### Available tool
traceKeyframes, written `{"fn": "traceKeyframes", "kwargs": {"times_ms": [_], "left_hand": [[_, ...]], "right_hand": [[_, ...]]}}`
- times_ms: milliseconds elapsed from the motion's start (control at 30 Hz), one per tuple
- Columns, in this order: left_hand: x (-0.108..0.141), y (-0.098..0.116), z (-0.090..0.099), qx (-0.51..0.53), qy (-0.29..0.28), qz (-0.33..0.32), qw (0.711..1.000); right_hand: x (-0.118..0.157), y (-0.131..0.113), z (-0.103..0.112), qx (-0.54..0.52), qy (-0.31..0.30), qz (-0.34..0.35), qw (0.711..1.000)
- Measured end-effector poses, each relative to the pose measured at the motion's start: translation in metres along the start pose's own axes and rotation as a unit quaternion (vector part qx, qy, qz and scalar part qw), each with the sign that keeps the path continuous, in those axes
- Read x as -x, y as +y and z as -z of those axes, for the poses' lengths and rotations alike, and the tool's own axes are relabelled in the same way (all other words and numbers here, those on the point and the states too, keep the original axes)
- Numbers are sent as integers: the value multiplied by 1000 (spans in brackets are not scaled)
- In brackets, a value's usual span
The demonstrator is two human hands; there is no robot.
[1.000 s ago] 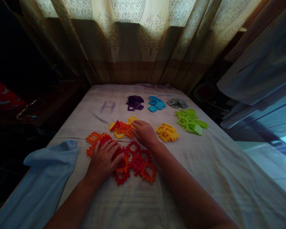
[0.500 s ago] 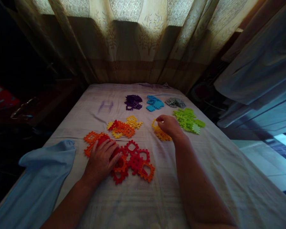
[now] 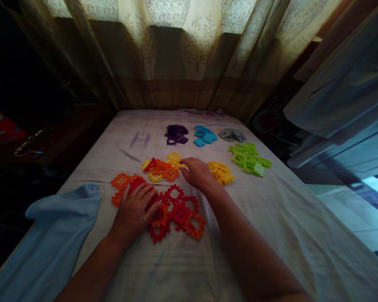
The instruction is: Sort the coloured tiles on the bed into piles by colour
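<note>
Yellow pieces (image 3: 174, 158) among orange pieces (image 3: 167, 171), beyond the left hand; nearest one at the right fingertips | Right hand (image 3: 198, 173): fingers bent, partly closed; grip on that piece cannot be told | Left hand (image 3: 135, 208): loosely spread, palm down on red pieces (image 3: 136, 183) | Yellow pile (image 3: 220, 172): just beside the right hand, outer side

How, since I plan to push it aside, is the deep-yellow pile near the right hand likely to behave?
The deep-yellow pile would probably spread or shed pieces, since they overlap and look unjoined. Each looks thin, so likely light. Rolling seems unlikely, as they lie mostly flat.
</note>
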State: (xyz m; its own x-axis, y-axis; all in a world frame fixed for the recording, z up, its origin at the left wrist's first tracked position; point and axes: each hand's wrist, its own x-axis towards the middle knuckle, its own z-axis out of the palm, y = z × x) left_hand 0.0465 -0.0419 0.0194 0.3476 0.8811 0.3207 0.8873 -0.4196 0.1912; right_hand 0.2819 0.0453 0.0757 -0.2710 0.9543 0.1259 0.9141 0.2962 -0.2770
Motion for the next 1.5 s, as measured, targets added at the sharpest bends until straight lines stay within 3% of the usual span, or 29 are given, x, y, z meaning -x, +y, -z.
{"fn": "traceKeyframes", "kwargs": {"times_ms": [233,400,600,833,967,1133,1267,1500], "left_hand": [[1,1,-2,-12,17,-1,1000],[2,-1,-4,-13,15,-2,1000],[1,-1,-2,8,-8,-3,1000],[2,0,-1,0,-10,-3,1000],[1,0,-1,1,-11,-2,1000],[1,0,-1,4,-11,0,1000],[1,-1,-1,4,-10,-4,1000],[1,-2,-3,5,-4,-5,1000]], "right_hand": [[8,-40,-23,-5,-75,114,991],[8,-45,-26,-97,-98,162,977],[1,-16,-28,-9,-13,69,997],[2,-12,-28,58,-42,82,994],[1,-12,-9,70,-69,84,992],[1,10,23,86,-65,-27,994],[2,33,33,100,-40,-102,989],[5,53,34,109,-35,-128,985]]}}
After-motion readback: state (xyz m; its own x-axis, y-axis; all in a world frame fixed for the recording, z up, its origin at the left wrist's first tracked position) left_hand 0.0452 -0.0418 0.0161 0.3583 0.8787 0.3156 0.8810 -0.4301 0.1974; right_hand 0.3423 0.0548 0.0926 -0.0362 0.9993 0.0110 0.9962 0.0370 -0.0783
